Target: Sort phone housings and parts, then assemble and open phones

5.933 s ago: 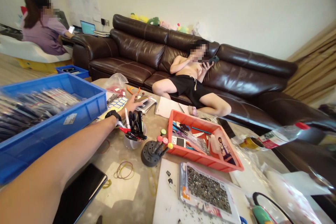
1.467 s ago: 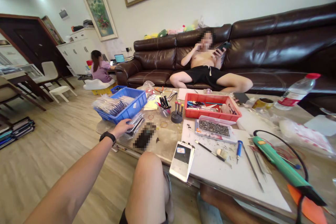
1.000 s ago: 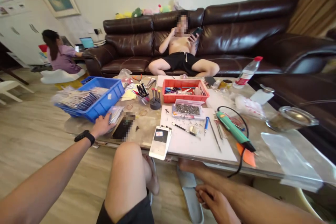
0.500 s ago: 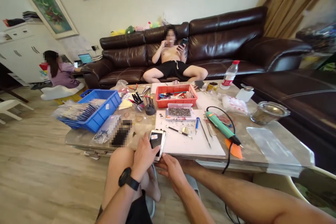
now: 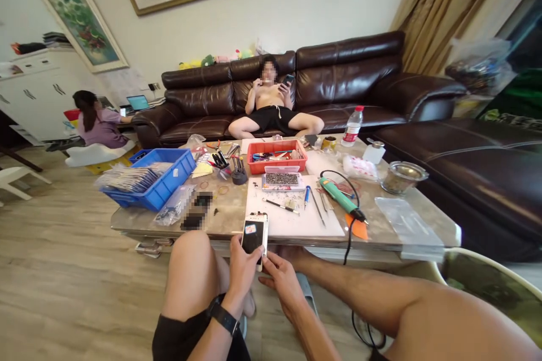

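Left hand [image 5: 243, 277]: fingers and thumb closed around the lower half of a white smartphone [image 5: 254, 235]; grip clamped on it.
Smartphone: held upright with slight tilt, dark screen toward the wearer, small sticker near its top; positioned just in front of the near edge of the glass-topped table [image 5: 226, 220].
Right hand [image 5: 282, 282]: fingers apart and loosely curved, just below the smartphone; contact with it cannot be confirmed.
Left wrist: black wristwatch [image 5: 223, 319].
Beyond smartphone: white cutting board [image 5: 296, 231] bearing a parts box of screws [image 5: 282, 180] and a blue-handled screwdriver [image 5: 306, 194].
Right of board: green corded soldering iron [image 5: 339, 192].
Left of board: blue plastic crate [image 5: 169, 172] of flat packets; pixelated object [image 5: 197, 210], too blurred to identify.
Far table edge: orange tray [image 5: 275, 164] of tools.
Other people: one person [image 5: 266, 107] reclines on a dark leather sofa [image 5: 339, 67], holding a phone; another person [image 5: 99, 130] sits at a desk.
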`<state>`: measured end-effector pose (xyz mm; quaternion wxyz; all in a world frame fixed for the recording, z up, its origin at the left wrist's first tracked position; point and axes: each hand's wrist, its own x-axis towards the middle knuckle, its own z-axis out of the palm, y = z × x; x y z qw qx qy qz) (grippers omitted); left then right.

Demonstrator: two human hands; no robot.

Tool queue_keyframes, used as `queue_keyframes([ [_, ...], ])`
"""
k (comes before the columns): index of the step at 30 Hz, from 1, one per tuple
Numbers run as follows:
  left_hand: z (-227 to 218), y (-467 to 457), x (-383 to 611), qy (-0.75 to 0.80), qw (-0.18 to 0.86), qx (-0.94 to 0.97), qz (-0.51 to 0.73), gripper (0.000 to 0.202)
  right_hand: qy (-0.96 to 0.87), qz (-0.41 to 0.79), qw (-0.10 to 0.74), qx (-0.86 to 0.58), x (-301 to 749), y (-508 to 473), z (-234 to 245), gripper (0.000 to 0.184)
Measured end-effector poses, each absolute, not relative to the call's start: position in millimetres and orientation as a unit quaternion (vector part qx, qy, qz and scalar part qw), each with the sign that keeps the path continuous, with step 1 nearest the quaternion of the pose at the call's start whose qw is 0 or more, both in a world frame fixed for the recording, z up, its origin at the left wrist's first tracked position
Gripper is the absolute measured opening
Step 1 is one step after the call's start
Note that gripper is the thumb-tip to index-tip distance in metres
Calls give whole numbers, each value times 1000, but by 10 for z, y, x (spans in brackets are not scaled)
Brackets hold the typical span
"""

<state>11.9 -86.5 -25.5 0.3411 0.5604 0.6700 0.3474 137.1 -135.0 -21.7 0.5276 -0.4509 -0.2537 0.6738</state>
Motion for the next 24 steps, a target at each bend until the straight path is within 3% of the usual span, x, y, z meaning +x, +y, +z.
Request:
queue_keyframes([
  [10,-42,-1031,20,631,355,499,476,48,-231,670,549,-443,1211,-1436,-101,61],
  [24,156,-581,60,693,336,560,307,40,-115,671,571,-458,1098,-1024,-334,60],
])
